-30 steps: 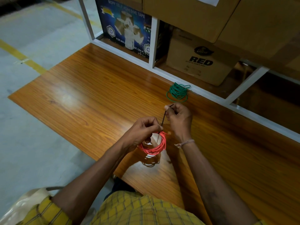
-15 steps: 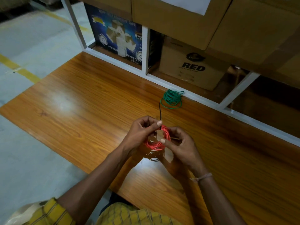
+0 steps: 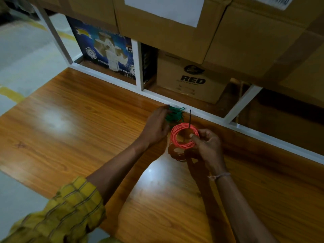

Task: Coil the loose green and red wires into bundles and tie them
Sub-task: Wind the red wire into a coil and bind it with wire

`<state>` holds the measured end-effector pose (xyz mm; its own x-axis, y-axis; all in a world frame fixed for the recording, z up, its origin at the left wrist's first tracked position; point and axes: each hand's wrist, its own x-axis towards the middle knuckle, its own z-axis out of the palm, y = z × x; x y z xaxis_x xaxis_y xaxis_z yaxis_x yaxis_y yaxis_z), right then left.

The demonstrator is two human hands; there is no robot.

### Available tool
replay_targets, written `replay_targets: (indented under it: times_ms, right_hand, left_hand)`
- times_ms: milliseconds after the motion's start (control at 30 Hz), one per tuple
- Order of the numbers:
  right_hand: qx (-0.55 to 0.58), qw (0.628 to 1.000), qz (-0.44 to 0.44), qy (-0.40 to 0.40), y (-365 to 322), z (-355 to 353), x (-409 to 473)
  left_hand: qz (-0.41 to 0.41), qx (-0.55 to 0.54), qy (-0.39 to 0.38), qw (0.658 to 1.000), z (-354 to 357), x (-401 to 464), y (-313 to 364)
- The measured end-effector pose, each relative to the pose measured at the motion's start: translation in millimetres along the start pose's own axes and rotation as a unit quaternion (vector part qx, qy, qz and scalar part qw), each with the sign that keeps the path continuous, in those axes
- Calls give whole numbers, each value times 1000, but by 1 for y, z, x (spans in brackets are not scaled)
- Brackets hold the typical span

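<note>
A coiled red wire bundle (image 3: 183, 135) hangs just above the wooden table (image 3: 73, 123), with a black tie (image 3: 190, 118) cinched round its top and sticking upward. My right hand (image 3: 208, 146) pinches the coil's right side. The green wire bundle (image 3: 174, 115) lies on the table by the white frame, just behind the red coil. My left hand (image 3: 156, 127) reaches onto its left part, fingers over it; whether they have closed on it is blurred.
A white metal shelf frame (image 3: 192, 109) runs along the table's far edge. Behind it stand a cardboard box marked RED (image 3: 192, 79) and a blue tape carton (image 3: 105, 51). Large cardboard boxes (image 3: 245, 32) overhang above. The floor lies to the left.
My left hand left the red coil and moved back to the green bundle. The red coil, now tied, stays in my right hand and has shifted right.
</note>
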<state>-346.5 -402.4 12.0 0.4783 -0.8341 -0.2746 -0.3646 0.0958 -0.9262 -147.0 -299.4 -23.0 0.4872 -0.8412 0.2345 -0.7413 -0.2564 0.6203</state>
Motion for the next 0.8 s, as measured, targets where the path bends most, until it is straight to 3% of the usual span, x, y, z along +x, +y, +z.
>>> replay_targets:
  times_ms: [133,233,333,400,500,800]
  right_hand:
    - [-73,997,21,21,6,5,21]
    - [-240,969,-10,54,15,12,27]
    - [-405,896,-170,67,28,12,17]
    - [-446,861,-247,10,40,14,9]
    - [-478,843,-235,-76,64,23,4]
    - [-534,811,-199,-135,72,26,8]
  left_hand:
    - [32,171,-130,976,16,28,-5]
    - [32,240,-190,952,21,23,-14]
    - [26,230,-160,960,19,6,-20]
    - [32,204,-135,969,14,-12,-23]
    - [35,156,-118,980,10,-40,-19]
    - [-46,169,-227,958,-3,-75,1]
